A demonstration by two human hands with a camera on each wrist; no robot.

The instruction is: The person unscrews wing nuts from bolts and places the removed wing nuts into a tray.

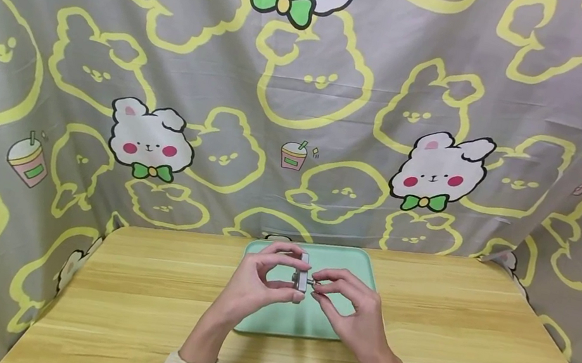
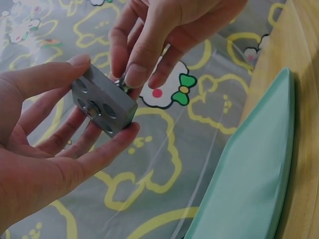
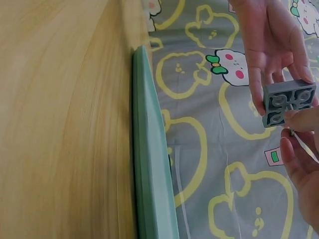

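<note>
A small grey metal block (image 1: 303, 272) is held upright above the tray by my left hand (image 1: 257, 279), thumb below and fingers above. In the left wrist view the block (image 2: 104, 101) shows several round holes and a bolt end in its middle; my left hand (image 2: 45, 134) grips it by its edges. My right hand (image 1: 356, 308) pinches a small metal piece (image 1: 312, 282) at the block's right side. From the right wrist view, the block's other face (image 3: 290, 99) has round recesses, with the fingertips of my right hand (image 3: 304, 149) close against it.
A mint green tray (image 1: 278, 324) lies on the wooden table (image 1: 144, 298) beneath both hands. Behind the table and at its sides hangs a grey curtain (image 1: 226, 87) with yellow outlines and cartoon animals.
</note>
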